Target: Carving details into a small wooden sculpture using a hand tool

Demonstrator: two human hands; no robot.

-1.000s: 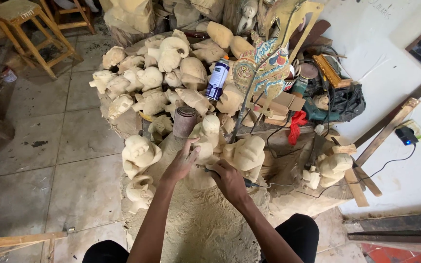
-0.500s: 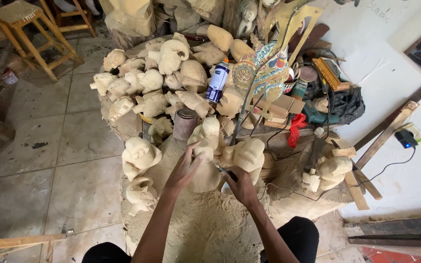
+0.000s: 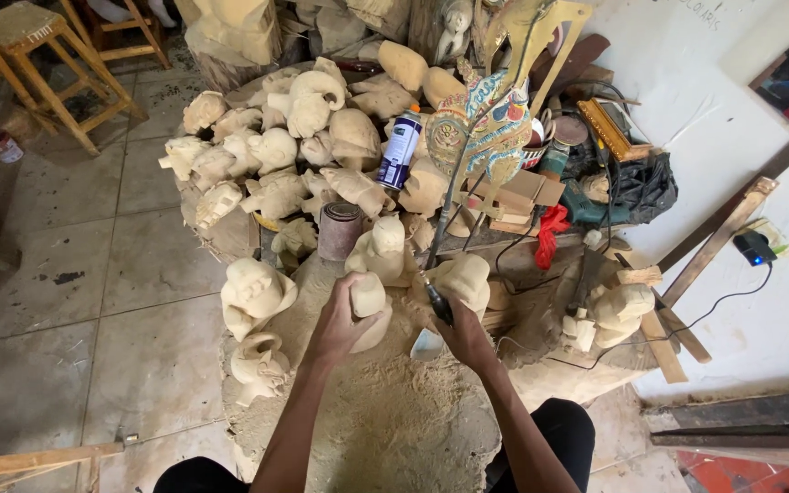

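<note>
Between the left hand's clenched fingers sat a pale wooden carving; right hand gripped a rotary tool just beside it; a slip could nick those fingers.

We've got a big heap of pale carved wooden figures piled behind the sawdust-covered work mound, with a blue-and-white spray can standing in it. A painted shadow puppet leans beside that, a roll of sandpaper sits below, and a wooden stool stands off left.
</note>
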